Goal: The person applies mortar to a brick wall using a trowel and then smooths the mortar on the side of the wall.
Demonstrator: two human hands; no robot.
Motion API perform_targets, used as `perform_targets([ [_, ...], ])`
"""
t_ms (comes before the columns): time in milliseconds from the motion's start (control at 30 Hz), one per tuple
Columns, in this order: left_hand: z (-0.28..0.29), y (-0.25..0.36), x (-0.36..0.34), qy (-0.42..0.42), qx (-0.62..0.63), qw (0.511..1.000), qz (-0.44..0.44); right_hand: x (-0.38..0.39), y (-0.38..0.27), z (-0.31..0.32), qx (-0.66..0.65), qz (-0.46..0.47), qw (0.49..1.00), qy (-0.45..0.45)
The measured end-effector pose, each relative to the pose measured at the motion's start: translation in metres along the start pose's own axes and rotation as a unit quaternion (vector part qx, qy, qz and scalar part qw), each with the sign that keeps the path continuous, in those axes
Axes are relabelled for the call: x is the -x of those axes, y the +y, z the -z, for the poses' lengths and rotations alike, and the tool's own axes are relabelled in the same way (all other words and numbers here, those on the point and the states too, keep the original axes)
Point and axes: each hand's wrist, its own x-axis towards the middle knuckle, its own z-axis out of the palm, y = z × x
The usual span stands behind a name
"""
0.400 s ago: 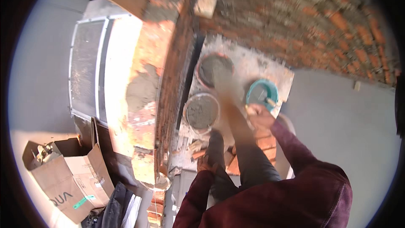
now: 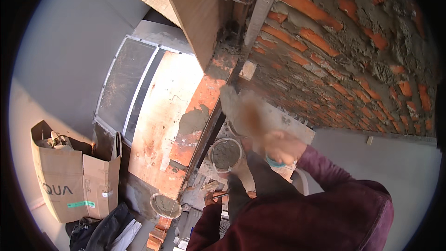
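My right hand (image 2: pixel 282 147) is closed and smeared by motion. From it a blurred brown and grey shape (image 2: pixel 251 117), seemingly a trowel with mortar on it, reaches up and left toward the low brick wall (image 2: pixel 188 135). Below my right hand shows the rim of a teal bucket (image 2: pixel 275 161), mostly hidden. A round bucket of grey mortar (image 2: pixel 226 153) stands left of my legs. My left hand (image 2: pixel 211 199) is low by my left leg, fingers curled near a thin dark edge; what it holds is unclear.
A rough brick wall (image 2: pixel 334 60) with mortar joints rises on the right. Wooden boards (image 2: pixel 193 14) stand upright at the top. An open cardboard box (image 2: pixel 74 181), dark cloth (image 2: pixel 104 227) and another bucket (image 2: pixel 166 205) are on the left. A string runs down beside stacked bricks (image 2: pixel 158 234).
My view has swung toward the wall and boards. My right hand has moved left over the teal bucket with the blurred tool. My left hand has come away from my leg, lower and left.
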Motion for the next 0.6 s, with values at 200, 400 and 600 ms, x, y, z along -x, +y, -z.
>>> perform_targets([
  [200, -0.014, 0.018, 0.022, -0.051, 0.042, 0.995, 0.075, -0.113, -0.125, 0.068, -0.168, 0.017, 0.981, -0.092],
  [400, -0.064, 0.038, 0.045, -0.058, 0.222, 0.954, 0.193, -0.036, -0.045, 0.031, -0.169, -0.014, 0.985, -0.022],
  [600, -0.111, 0.002, 0.032, -0.255, 0.015, 0.966, -0.037, -0.089, 0.097, 0.147, 0.253, -0.067, 0.954, 0.147],
])
